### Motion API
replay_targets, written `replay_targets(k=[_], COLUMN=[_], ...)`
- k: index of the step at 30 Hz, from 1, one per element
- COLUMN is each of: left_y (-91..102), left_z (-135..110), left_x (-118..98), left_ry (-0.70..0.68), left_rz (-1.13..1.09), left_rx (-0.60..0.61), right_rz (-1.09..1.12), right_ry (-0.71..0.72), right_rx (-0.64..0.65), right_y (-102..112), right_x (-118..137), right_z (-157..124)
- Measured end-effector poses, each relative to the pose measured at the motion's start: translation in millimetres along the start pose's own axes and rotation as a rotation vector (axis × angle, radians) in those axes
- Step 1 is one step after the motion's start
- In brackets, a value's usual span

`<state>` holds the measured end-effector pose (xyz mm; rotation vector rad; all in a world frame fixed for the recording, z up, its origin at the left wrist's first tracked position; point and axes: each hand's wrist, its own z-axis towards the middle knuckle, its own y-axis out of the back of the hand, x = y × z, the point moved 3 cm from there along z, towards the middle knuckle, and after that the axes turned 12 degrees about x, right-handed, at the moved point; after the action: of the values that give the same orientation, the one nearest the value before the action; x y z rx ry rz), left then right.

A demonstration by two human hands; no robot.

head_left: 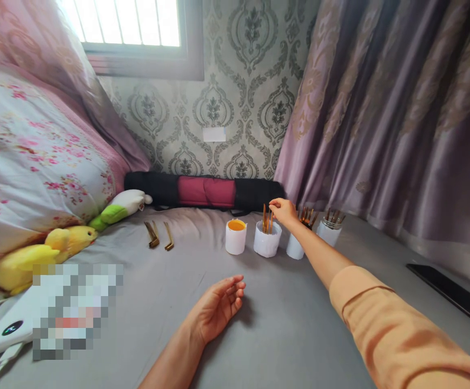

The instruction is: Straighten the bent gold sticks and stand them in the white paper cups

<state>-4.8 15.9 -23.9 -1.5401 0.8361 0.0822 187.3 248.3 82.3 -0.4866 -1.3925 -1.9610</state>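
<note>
Sleeve (pixel 392 324), right hand (pixel 285 210) on stick (pixel 271 222)

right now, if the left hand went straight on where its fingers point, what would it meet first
The left hand would probably meet the squat white cylindrical container of thin brown sticks first, though depth is hard to judge.

White cup (pixel 266 247): looked papery | bedsheet (pixel 157 302): was matt cloth | mauve curtain (pixel 381 108): had satiny sheen | plush toy (pixel 26 265): looked fuzzy | power bank (pixel 19 316): looked smooth
</note>
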Motion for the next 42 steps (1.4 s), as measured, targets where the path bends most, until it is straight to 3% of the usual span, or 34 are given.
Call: replay_targets(k=[8, 15, 24, 30, 35, 42], left_y=[-2.3, -2.0, -3.5, -3.7, -4.3, -4.9], left_z=[-1.6, -0.8, -3.1, -3.1, -3.5, -1.7], left_x=[-0.6, -0.8, -1.5, -1.2, -1.2, -1.1], left_ry=[0.001, 0.001, 0.006, 0.007, 0.008, 0.006], left_rz=[0.009, 0.016, 0.01, 0.015, 0.021, 0.034], left_rx=[-0.022, -0.012, -0.02, -0.023, -0.021, -0.002], right_rz=[-0.025, 0.004, 0.136, 0.261, 0.343, 0.501], right_ry=[-0.014, 0.03, 0.091, 0.087, 0.024, -0.13], right_rx=[0.026, -0.053, -0.136, -0.093, 0.015, 0.294], right_y=[13.8, 29.9, 32.0, 30.4, 12.1, -45.2], right_x=[9.7, 20.5, 24.6, 26.9, 26.3, 35.1], right_z=[-12.8, -29.2, -58.7, -84.8, -116.2, -158.0])
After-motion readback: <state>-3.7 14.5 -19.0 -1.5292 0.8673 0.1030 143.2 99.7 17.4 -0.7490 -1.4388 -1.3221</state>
